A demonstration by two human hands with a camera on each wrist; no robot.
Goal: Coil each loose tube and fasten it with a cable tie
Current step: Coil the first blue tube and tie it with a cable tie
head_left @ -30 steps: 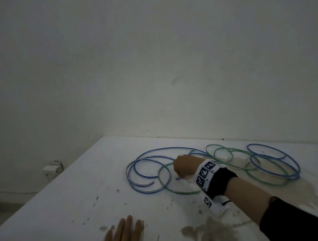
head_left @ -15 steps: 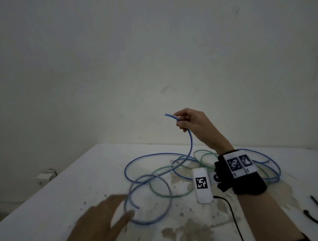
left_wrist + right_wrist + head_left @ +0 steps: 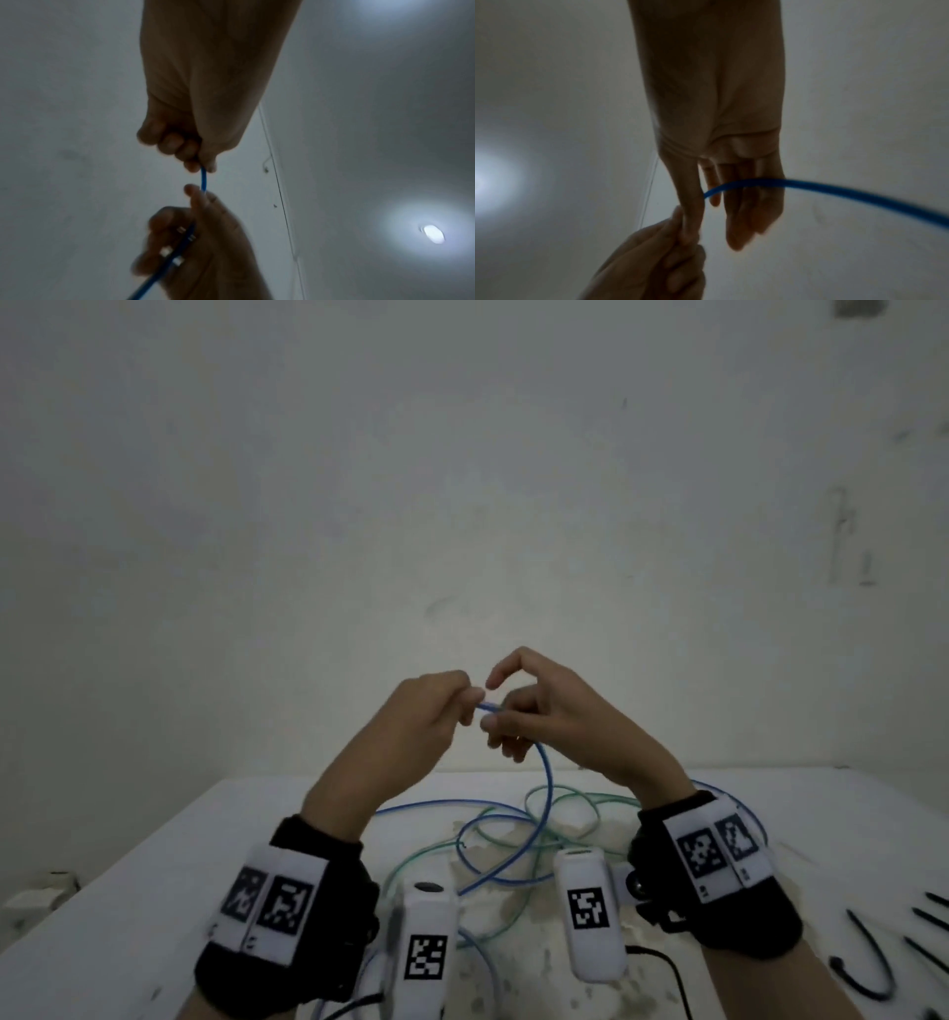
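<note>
Nearest to the camera, on the white table [image 3: 128, 906], black cable ties [image 3: 868, 963] lie at the right edge, one of them bent like a hook. A little further, between the two wrists, the loose loops of the blue tube [image 3: 548, 783] and of a green tube [image 3: 565, 801] lie crossed over each other on the stained tabletop. From these loops one strand of the blue tube rises up into the air to the hands.

Both hands are raised above the table, in front of the pale wall [image 3: 462, 480], and they are very close together. The left hand [image 3: 421, 721] has its fingers curled, and it pinches the free end of the blue tube between the thumb and the fingertips [image 3: 191, 167]; the left wrist view shows this clearly. The right hand [image 3: 554, 711] is only partly closed. Its forefinger is lifted and bent, and the tube passes across its lower fingers [image 3: 746, 194], which are nearly straight in the right wrist view. Whether the right thumb really presses the tube, I cannot tell, because the picture is dark and blurred there.
</note>
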